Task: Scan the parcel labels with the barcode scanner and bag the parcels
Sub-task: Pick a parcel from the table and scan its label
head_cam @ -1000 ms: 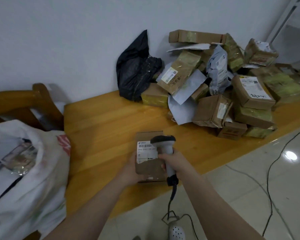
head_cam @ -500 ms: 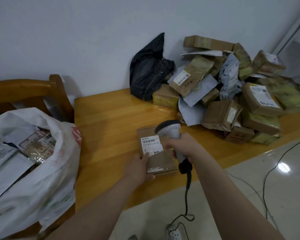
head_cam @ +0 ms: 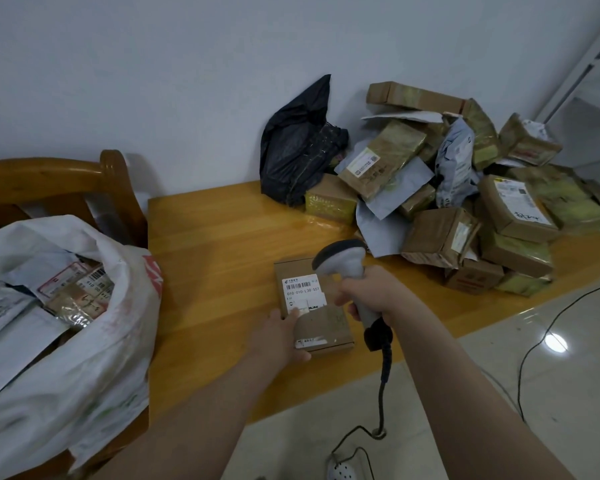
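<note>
One long yellow-brown wooden worktop (head_cam: 222, 244) along a pale wall. Left of it, one big white plastic sack (head_cam: 94, 358), mouth open, stuffed with parcels. At the right end, one heap of brown taped cardboard boxes and grey mail bags (head_cam: 513, 220), more than ten in all. Beside the heap, one crumpled black plastic bag (head_cam: 298, 150) leaning on the wall. Near the front edge, one small flat brown cardboard parcel (head_cam: 333, 323), long side running from the person toward the wall, white barcode label (head_cam: 303, 292) on the far half, facing up. Left hand (head_cam: 278, 336) gripping its near left edge, thumb on top. Right hand (head_cam: 371, 292) wrapped round the handle of one grey barcode scanner (head_cam: 343, 259), just right of the parcel, head tipped down and left at the label, handle slanting back toward the person, black cable (head_cam: 383, 375) hanging to the floor.
</note>
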